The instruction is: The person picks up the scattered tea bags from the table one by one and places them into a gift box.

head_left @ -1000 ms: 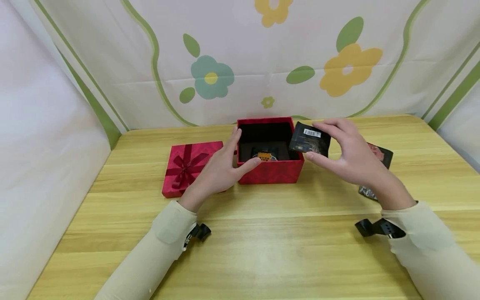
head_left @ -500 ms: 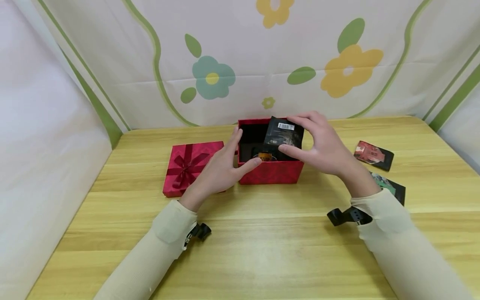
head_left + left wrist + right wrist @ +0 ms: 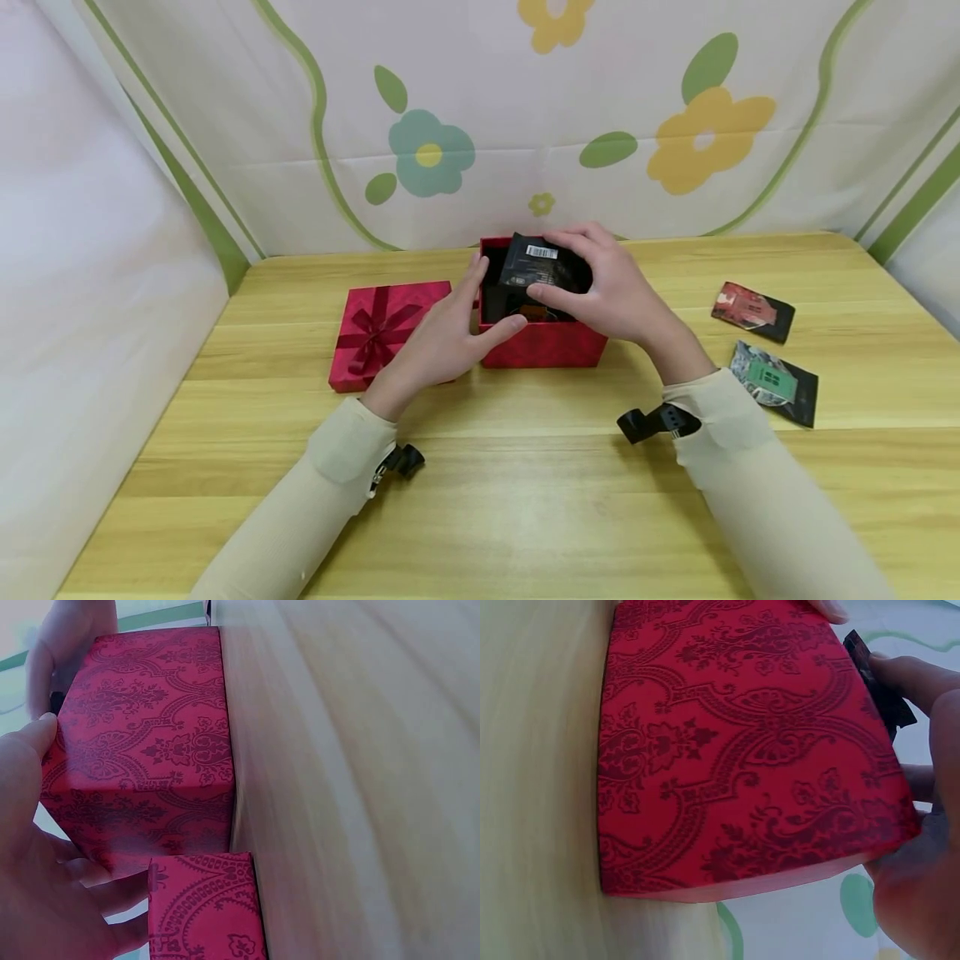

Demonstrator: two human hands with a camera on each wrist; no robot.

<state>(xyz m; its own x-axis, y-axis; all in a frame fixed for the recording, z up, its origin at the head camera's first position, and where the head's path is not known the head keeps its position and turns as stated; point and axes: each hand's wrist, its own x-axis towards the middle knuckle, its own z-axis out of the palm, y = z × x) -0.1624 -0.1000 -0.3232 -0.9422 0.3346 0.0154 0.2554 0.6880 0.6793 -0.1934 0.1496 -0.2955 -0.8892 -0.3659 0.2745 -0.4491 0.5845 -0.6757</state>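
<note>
My left hand (image 3: 442,342) steadies the open red patterned gift box (image 3: 543,346), its thumb at the front rim and its fingers along the left side. In the left wrist view, that thumb reaches the box's top corner. My right hand (image 3: 618,292) pinches a flat black sachet (image 3: 528,265) with a white barcode label, thumb on the near edge and fingers on the far edge. The sachet is tilted over the box opening. Inside the box, partly covered, lies a dark packet with an orange label (image 3: 534,312).
Left of the box lies its red lid (image 3: 382,329) with a dark red ribbon bow, partly behind my left hand. Two more sachets rest on the wooden table (image 3: 525,500) to the right, one with a red label (image 3: 750,310), one with a green label (image 3: 776,383). A flowered cloth (image 3: 510,117) stands behind.
My right hand has carried the black sachet leftward, from beyond the box's right edge to over its opening. The left hand has kept its place at the box.
</note>
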